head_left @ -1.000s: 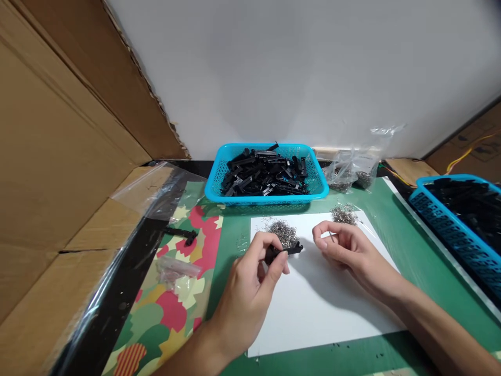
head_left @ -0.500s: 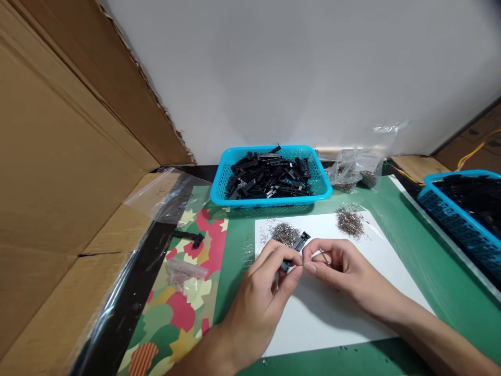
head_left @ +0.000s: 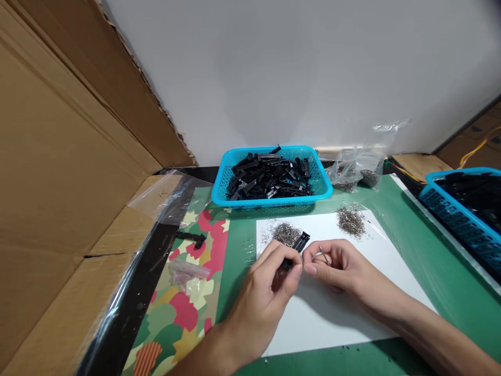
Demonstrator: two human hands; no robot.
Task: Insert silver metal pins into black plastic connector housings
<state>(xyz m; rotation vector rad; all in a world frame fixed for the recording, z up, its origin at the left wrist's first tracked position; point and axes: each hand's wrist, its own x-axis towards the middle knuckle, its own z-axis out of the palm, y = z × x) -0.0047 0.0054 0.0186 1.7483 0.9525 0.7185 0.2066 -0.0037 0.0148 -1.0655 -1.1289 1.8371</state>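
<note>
My left hand [head_left: 270, 284] is closed round a narrow black plastic part [head_left: 301, 241], whose slotted end sticks out beyond the fingers. Its lower end is partly hidden behind thumb and forefinger. Close beside it, nearly touching at the fingertips, is my right hand [head_left: 340, 266], thumb and forefinger pinched together. A thin curved metal piece [head_left: 323, 255] shows among the right hand's curled fingers; its full shape is hidden. Anything tiny in the pinch is too small to make out. Behind the left hand lies a pile of small metal wire pieces [head_left: 286, 233] on the white sheet [head_left: 336, 329].
A blue basket [head_left: 270, 202] full of black parts stands at the back, and another blue basket [head_left: 442, 198] at right. A second metal pile [head_left: 350, 220] and clear bags [head_left: 352, 169] lie back right. A loose black part [head_left: 191, 238] rests left on patterned paper [head_left: 183, 313].
The black part in my left hand has turned slightly, showing a darker face. The fingertips of both hands have parted a little, and the view has shifted slightly.
</note>
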